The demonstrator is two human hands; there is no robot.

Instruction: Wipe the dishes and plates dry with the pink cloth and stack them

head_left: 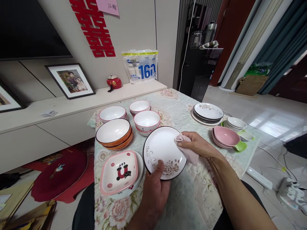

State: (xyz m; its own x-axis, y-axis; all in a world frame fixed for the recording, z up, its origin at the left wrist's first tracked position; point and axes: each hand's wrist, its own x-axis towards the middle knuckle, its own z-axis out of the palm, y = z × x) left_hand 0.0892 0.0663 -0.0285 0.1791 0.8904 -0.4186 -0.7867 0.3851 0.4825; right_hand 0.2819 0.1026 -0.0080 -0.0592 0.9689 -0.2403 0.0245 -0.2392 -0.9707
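A round white plate (161, 143) with a dark rim and brown flowers is held tilted above the table. Its lower edge is gripped by my left hand (157, 188), thumb on the face and fingers underneath. My right hand (195, 144) pinches a pale pink cloth (189, 154) against the plate's right rim, and part of the cloth hangs below. Just left of the plate lies a square pink-rimmed dish (119, 172) with a cat picture, on top of a white plate (139, 174). Behind stand red-rimmed white bowls (146, 119) and stacked orange bowls (114, 134).
To the right are a stack of flowered plates (207, 111), pink bowls (226, 136) and small white dishes (236, 123). A floral tablecloth (189, 198) covers the table. On the cabinet (103, 97) behind stand a red jar (114, 82), a plastic pack (141, 67) and a framed photo (72, 81).
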